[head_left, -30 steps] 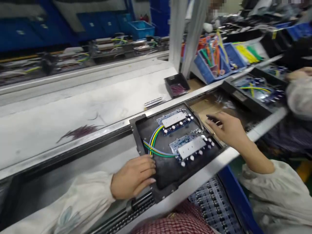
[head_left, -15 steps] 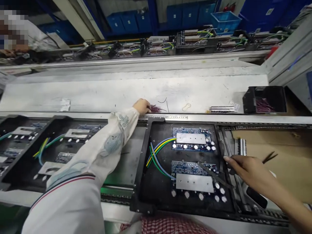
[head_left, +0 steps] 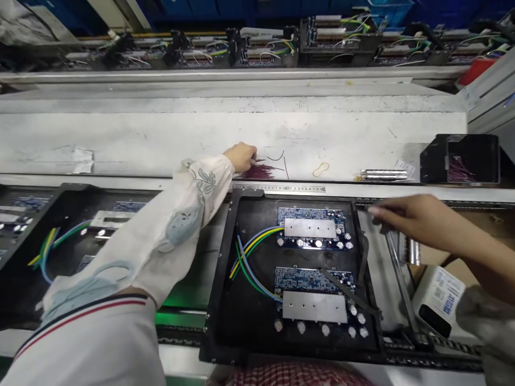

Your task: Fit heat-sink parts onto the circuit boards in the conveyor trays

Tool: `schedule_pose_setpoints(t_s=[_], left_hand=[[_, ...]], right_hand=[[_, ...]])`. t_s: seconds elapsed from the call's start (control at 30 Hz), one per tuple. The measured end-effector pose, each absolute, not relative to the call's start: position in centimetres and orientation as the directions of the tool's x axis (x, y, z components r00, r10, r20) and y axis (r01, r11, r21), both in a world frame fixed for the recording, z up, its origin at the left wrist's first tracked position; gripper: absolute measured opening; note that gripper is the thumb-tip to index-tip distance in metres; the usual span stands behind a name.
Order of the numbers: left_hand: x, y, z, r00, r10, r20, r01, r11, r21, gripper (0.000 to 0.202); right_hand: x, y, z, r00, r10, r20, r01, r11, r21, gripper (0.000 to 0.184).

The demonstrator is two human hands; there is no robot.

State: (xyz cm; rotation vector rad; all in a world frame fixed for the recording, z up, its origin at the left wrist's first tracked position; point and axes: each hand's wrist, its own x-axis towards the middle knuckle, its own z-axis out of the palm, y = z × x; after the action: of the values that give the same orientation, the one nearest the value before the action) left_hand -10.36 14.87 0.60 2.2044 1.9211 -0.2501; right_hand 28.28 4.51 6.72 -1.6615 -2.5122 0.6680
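My left hand [head_left: 242, 156] is closed in a pinch at a pile of thin dark red wires [head_left: 259, 172] on the white ledge; a short strand shows at its fingertips. My right hand [head_left: 406, 214] hovers past the right edge of the black tray [head_left: 245, 338], fingers pinched. Something small and dark is at those fingertips, too blurred to name. Inside the tray lie two blue circuit boards [head_left: 314, 279] with silver metal plates [head_left: 314, 307]. Yellow, green and blue leads [head_left: 257, 236] extend left from them. A black strap [head_left: 350, 289] crosses the lower board's right side.
Silver rods [head_left: 384, 175] and a black bin [head_left: 488, 161] of wires stand on the ledge at right. A ruler strip [head_left: 289, 188] runs along its front. A white box [head_left: 438, 297] and a blurred grey sleeve [head_left: 483, 321] are at lower right. Another tray [head_left: 24, 300] stands at left.
The view has tilted down and shifted. My left hand has lifted slightly above the wire pile. The right hand has moved farther back along the tray's edge, and a grey sleeve has appeared at right.
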Motion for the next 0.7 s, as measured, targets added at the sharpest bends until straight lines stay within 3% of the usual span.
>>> schedule_pose_setpoints(t_s=[0.13,0.37,0.43,0.5,0.63,0.7], left_hand=[[-11.1,15.7,1.0,0.156,0.967,-0.204,0.988,-0.149,0.046,0.021],[-9.3,14.3,2.4,0.240,0.970,-0.043,0.962,-0.232,0.142,0.022],[-7.6,12.9,3.2,0.290,0.957,0.001,0.936,-0.284,0.206,0.016],[-6.0,11.3,4.0,0.337,0.941,0.015,0.904,-0.328,0.273,0.008],[-4.2,8.9,4.5,0.335,0.942,0.030,0.793,-0.299,0.530,0.005],[-3.9,8.1,4.4,0.270,0.960,0.079,0.752,-0.261,0.605,0.007]], right_hand=[[23.0,8.7,7.2,-0.471,0.869,-0.152,0.864,0.420,-0.277,0.029],[14.2,13.6,3.4,-0.570,0.821,0.040,0.782,0.557,-0.281,0.035],[13.0,13.8,3.0,-0.621,0.776,0.112,0.719,0.620,-0.314,0.038],[12.6,13.3,3.1,-0.647,0.750,0.136,0.667,0.644,-0.375,0.027],[14.2,11.6,3.7,-0.625,0.775,0.091,0.597,0.550,-0.584,0.022],[15.4,10.9,3.9,-0.576,0.814,0.076,0.617,0.494,-0.613,0.020]])
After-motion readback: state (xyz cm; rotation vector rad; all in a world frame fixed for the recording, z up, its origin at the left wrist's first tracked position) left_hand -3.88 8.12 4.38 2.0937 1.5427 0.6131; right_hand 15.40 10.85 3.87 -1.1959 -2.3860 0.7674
